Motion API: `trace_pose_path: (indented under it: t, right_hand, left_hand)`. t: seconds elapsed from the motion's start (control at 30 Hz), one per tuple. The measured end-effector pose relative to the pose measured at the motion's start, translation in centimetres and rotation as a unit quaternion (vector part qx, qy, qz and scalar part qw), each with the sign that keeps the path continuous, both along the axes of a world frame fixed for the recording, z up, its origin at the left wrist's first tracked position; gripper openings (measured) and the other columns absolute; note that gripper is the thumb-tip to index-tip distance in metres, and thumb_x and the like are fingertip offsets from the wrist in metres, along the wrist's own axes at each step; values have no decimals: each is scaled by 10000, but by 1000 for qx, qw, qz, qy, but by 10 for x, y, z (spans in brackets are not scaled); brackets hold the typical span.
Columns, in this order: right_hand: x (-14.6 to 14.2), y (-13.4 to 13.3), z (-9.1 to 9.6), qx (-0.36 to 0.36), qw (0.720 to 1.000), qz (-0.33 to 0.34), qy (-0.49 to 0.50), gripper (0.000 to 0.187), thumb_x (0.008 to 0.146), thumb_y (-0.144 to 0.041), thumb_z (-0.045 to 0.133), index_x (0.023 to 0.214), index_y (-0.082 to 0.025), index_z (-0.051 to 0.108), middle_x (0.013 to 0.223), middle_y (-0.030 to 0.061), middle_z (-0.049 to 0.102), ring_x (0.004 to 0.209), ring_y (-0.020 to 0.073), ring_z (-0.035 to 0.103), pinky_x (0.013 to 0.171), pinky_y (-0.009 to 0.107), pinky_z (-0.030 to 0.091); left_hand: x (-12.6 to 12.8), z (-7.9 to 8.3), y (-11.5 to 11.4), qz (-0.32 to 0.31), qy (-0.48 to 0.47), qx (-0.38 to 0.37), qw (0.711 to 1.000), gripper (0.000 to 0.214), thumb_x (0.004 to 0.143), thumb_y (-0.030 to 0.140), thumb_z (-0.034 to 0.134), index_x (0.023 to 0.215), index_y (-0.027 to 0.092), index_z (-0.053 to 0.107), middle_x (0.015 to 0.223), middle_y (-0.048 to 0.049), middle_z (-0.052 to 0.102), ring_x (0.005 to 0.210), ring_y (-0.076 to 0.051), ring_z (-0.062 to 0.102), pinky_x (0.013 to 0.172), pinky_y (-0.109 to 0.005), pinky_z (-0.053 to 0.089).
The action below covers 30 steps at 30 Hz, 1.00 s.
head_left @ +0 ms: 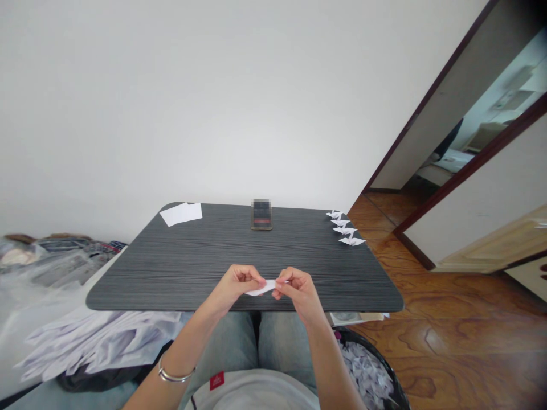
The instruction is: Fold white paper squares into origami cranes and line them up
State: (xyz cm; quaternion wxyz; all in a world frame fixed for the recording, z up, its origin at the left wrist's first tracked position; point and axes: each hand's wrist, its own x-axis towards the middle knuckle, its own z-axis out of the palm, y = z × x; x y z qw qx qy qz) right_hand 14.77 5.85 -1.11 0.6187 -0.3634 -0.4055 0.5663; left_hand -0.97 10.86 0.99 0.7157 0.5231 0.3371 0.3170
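Note:
A small piece of folded white paper (261,289) is stretched between my two hands, just above the near edge of the dark table (192,250). My left hand (243,282) pinches its left part between thumb and fingers. At the other end, my right hand (296,285) pinches the paper in the same way. The fingers cover parts of it, so its full shape is hidden. Folded paper cranes (352,241) stand in a row near the table's right edge. White paper sheets (182,213) lie overlapping at the far left corner.
A phone-like device (262,215) stands at the table's back, by the white wall. Below the right side is a black-rimmed bin (367,370) full of white paper pieces. White cloth (106,339) is heaped at the lower left. A doorway opens on the right.

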Motion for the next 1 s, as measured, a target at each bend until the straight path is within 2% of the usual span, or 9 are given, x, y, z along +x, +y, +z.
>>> trace_pose_path:
  t: [0.13,0.3,0.4,0.57,0.7,0.9,1.0]
  right_hand:
    - [-1,0,-1,16,1000,-14,-4,116,634,-229,708,618,-167,611,558,-38,543,483,92,579,472,196,487]
    - [0,-1,0,24,999,-25,-12,120,637,-241,705,627,-166,612,579,-29,550,495,99,580,485,209,495]
    - [0,-2,0,25,999,-26,-8,124,636,-242,708,628,-167,610,578,-31,551,493,97,578,485,209,491]
    - [1,-2,0,12,1000,-25,-6,125,640,-247,707,637,-167,610,558,-33,575,483,92,579,486,200,487]
    - [1,-2,-1,-9,998,-50,-30,136,647,-258,704,683,-169,609,546,-25,607,484,98,587,488,201,490]
    - [-4,1,-4,-18,995,-50,-90,142,656,-282,685,702,-161,625,531,-22,615,453,101,572,471,207,484]
    - [-6,2,-5,-24,991,-80,-104,127,669,-280,666,676,-161,621,506,-24,603,449,102,564,470,206,477]
  left_hand:
    - [1,4,-1,10,0,13,1000,150,561,206,738,584,106,629,521,21,594,475,-57,480,482,-169,316]
    - [-1,10,-2,-5,-1,22,1000,200,583,212,730,730,122,629,558,32,599,486,-57,485,481,-166,328]
    - [-2,12,-2,-24,4,26,999,177,602,237,719,680,106,627,521,33,573,467,-51,464,470,-163,317]
    - [-5,10,0,-36,7,26,999,189,632,266,698,714,106,641,562,16,592,493,-59,474,490,-167,323]
    - [-5,9,0,-17,27,24,999,226,671,312,659,768,109,654,610,0,612,522,-70,481,507,-175,320]
    - [-1,6,-2,-5,47,60,997,263,708,352,608,769,100,650,573,11,571,504,-65,432,494,-178,298]
    - [0,3,-2,1,57,79,995,250,713,344,598,770,103,628,611,2,583,534,-77,463,518,-183,326]
